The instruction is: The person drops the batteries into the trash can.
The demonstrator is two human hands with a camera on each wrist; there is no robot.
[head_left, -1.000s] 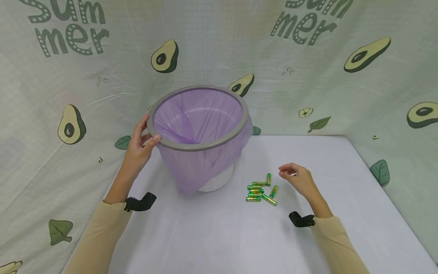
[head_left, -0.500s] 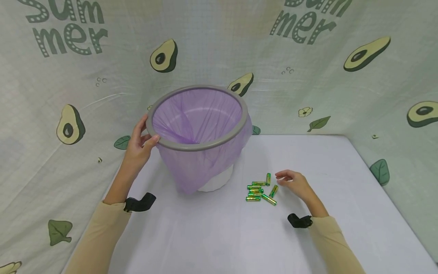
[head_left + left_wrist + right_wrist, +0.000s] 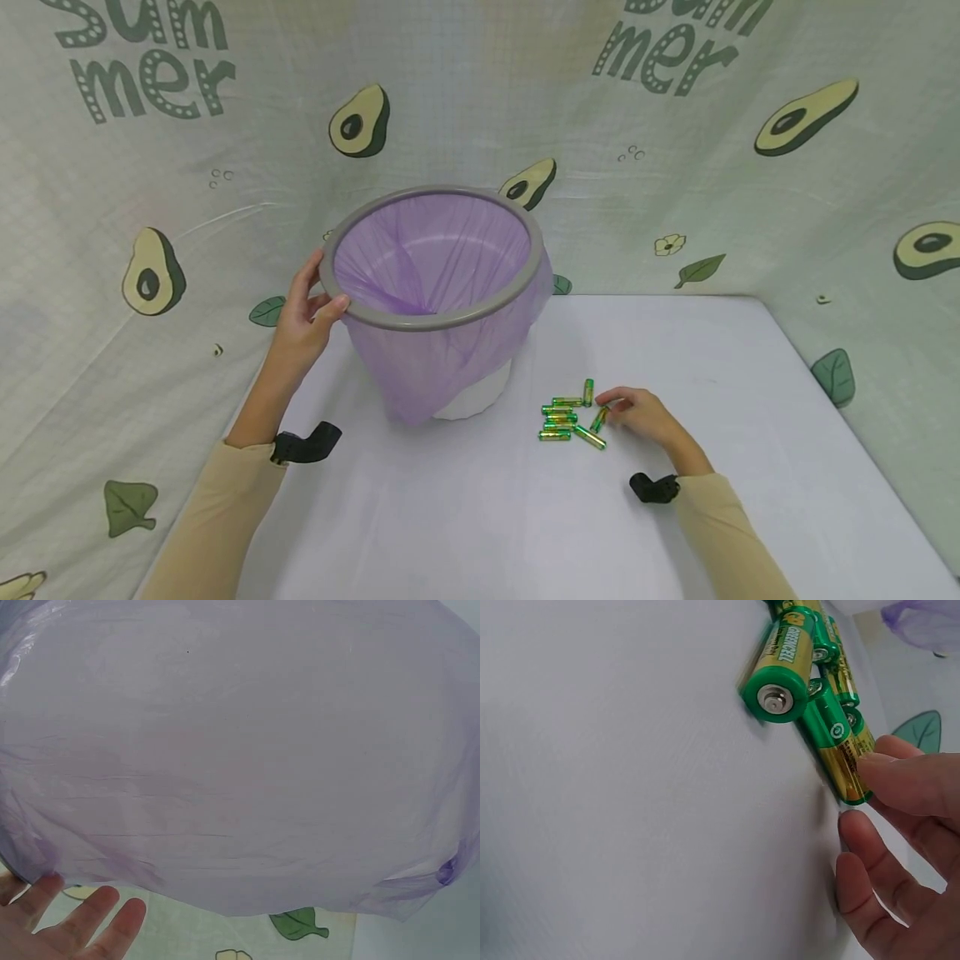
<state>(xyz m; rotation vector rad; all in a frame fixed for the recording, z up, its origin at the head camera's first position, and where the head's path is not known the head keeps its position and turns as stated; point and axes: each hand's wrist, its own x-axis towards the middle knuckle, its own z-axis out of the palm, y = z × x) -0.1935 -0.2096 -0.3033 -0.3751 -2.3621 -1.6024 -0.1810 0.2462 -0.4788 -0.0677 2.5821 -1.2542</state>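
A grey-rimmed trash bin (image 3: 465,387) with a purple bag liner (image 3: 450,354) stands left of centre in the head view. My left hand (image 3: 303,325) holds its left side, thumb at the rim and fingers spread along the outside; in the left wrist view fingertips meet the liner (image 3: 225,787). My right hand (image 3: 637,412) is low over the table, thumb and index finger on either side of the nearest green-and-gold battery (image 3: 600,418). The thumb overlaps that battery (image 3: 842,761) in the right wrist view. Several more batteries (image 3: 559,418) lie in a cluster left of it.
The white-covered table (image 3: 480,517) spreads under everything. Behind and beside it hangs a cloth (image 3: 637,208) printed with avocados and leaves. A black wrist camera (image 3: 654,488) sits on the right wrist, another camera (image 3: 306,443) on the left.
My right hand has moved down and left from beside the batteries to the nearest one. The left hand and the bin stay in place.
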